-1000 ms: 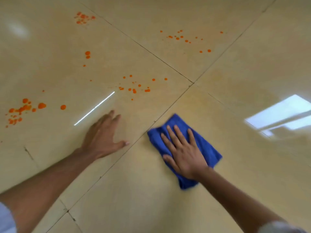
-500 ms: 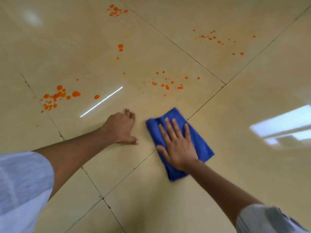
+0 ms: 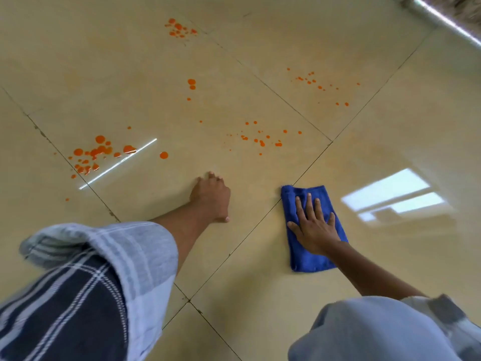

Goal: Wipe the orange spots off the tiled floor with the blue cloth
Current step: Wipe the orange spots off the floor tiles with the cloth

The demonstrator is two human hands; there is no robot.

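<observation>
Blue cloth [image 3: 309,227] lies folded flat on the tiled floor [image 3: 390,152], just right of a grout line. Right hand [image 3: 313,225] presses on it, fingers straight and spread. Orange spots [image 3: 100,152] scattered on the tiles beyond, well apart from the cloth. Left hand [image 3: 212,195] braced on the floor between, fingers bent, holding nothing.

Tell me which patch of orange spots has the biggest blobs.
The patch on the far left, beside the bright streak of reflected light. Its drops are large and partly merged; the other patches are fine, scattered specks.
</observation>
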